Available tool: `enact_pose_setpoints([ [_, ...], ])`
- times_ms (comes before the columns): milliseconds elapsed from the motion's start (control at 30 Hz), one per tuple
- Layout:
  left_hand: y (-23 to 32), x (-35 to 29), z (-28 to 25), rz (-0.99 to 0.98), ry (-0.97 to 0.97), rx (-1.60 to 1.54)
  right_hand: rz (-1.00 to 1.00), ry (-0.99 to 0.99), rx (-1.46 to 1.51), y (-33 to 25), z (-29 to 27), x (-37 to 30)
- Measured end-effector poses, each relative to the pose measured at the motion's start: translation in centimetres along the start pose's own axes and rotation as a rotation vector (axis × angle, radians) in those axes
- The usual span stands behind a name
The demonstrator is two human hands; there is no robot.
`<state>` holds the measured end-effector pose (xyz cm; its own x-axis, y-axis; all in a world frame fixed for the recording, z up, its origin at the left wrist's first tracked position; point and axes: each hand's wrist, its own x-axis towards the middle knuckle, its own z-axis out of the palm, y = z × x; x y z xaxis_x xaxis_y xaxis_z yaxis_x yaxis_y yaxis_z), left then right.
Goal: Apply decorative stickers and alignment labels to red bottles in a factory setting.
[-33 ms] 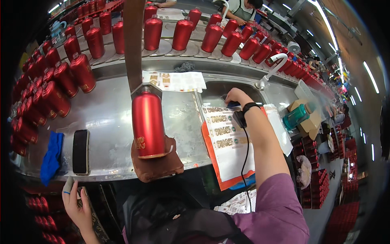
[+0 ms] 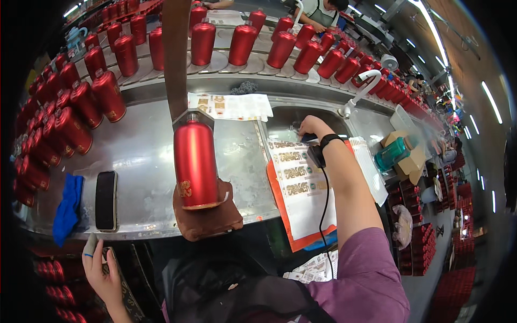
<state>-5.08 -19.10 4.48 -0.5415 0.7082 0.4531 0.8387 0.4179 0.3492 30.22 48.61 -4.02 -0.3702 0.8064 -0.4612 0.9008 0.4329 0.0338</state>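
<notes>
Metal table [image 2: 137, 148]: red bottles [image 2: 72, 131] bunched left, blue cloth [image 2: 68, 202] beside phone [image 2: 106, 202], brown pad [image 2: 209, 224] at front edge, sheets [image 2: 245, 106] at back.

Teal bottle [image 2: 391, 155], cardboard box [image 2: 414, 164], white fan [image 2: 389, 62]

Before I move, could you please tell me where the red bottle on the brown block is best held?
I would probably grip the red bottle around mid-body, with the left hand coming from its left: the straight, rounded body looks even, that side appears unobstructed, while the neck sits at the metal bracket and the base on the brown block.
</notes>
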Motion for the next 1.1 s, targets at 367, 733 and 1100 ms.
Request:
enact_pose_setpoints([
  [367, 2.2, 2.3, 3.5, 0.132, -0.043, -0.111, -0.403, 0.296, 0.917, -4.1, -7.8, -23.0],
  [733, 6.1, 4.7, 5.4, 0.315, -0.110, -0.231, 0.039, 0.343, 0.459, -6.0, 8.4, -34.3],
  [1100, 10.1, 6.0, 7.8, 0.665, -0.025, -0.342, 0.057, 0.310, 0.658, -5.7, 8.7, -33.9],
])
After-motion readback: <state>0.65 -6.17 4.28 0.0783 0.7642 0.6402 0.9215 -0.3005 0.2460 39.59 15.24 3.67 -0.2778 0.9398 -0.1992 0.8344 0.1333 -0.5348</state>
